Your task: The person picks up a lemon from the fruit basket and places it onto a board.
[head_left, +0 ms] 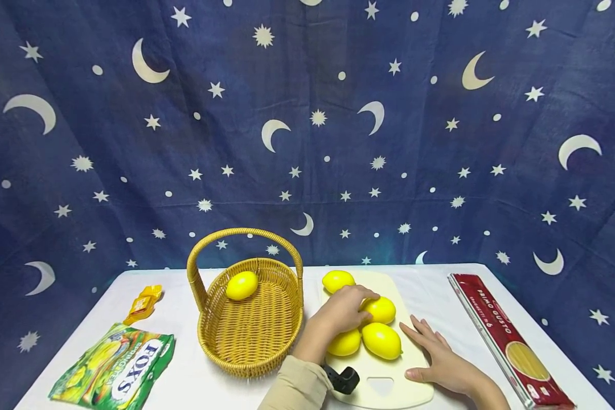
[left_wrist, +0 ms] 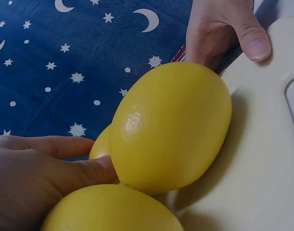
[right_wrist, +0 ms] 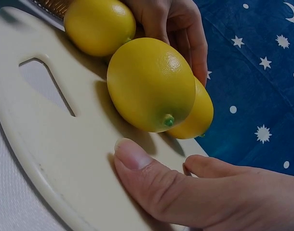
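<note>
Several yellow lemons lie grouped on a cream cutting board (head_left: 405, 393). My left hand (head_left: 340, 310) reaches over the board and pinches the lemon (head_left: 381, 311) at the right of the group between thumb and fingers. Nearer me are the front lemon (head_left: 382, 341) and another lemon (head_left: 344, 344), partly under the left wrist; a further lemon (head_left: 337, 280) lies at the board's far end. My right hand (head_left: 443, 361) rests at the board's right edge, fingers spread and holding nothing, its thumb (right_wrist: 137, 161) on the board surface.
Left of the board stands a wicker basket (head_left: 251, 353) with a tall handle and one lemon (head_left: 242, 285) inside. A green Fox's candy bag (head_left: 118, 367) and a small orange packet (head_left: 144, 304) lie at the far left. A red spaghetti pack (head_left: 507, 336) lies at the right.
</note>
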`<state>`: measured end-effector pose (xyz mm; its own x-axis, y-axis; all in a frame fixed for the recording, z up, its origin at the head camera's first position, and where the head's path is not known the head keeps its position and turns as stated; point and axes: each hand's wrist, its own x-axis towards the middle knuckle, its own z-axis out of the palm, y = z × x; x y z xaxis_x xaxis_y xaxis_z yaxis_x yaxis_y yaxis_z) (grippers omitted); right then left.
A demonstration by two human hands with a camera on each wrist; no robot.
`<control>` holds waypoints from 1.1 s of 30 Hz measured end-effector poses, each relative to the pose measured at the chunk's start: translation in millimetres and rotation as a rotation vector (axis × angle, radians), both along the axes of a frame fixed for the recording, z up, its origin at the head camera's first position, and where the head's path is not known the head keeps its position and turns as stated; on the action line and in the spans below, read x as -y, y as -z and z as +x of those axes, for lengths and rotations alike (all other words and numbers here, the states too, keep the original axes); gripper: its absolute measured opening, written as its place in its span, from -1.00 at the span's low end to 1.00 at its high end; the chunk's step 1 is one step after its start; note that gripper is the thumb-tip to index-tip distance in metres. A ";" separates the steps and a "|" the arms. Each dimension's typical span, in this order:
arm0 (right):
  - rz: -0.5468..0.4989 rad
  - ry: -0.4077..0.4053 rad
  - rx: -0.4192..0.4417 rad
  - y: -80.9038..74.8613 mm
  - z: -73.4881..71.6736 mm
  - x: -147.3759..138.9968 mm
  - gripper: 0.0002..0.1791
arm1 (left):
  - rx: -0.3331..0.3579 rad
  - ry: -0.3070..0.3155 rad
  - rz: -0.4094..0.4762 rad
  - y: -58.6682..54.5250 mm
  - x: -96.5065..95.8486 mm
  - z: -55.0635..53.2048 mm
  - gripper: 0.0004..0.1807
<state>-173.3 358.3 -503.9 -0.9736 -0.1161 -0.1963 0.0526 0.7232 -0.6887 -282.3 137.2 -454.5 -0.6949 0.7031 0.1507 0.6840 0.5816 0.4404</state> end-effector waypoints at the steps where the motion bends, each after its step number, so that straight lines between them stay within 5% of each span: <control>1: 0.002 0.002 0.002 0.0 -0.2 0.4 0.08 | -0.004 0.002 0.000 0.4 0.1 -0.5 -0.56; 21: -0.009 -0.024 -0.008 0.1 1.3 -0.9 0.06 | -0.063 0.025 0.009 -9.5 1.2 1.7 -0.64; 28: -0.019 -0.039 -0.029 0.5 1.5 0.5 0.04 | -0.158 0.047 -0.015 -34.9 5.7 17.9 -0.66; 33: -0.011 -0.040 -0.041 -0.6 1.9 0.0 0.02 | -0.161 0.045 -0.004 -60.2 16.4 35.5 -0.64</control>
<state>-171.4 358.3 -503.3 -0.9753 -0.1574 -0.1549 -0.0048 0.7166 -0.6975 -246.8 120.8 -394.4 -0.6299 0.7336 0.2552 0.7709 0.5503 0.3208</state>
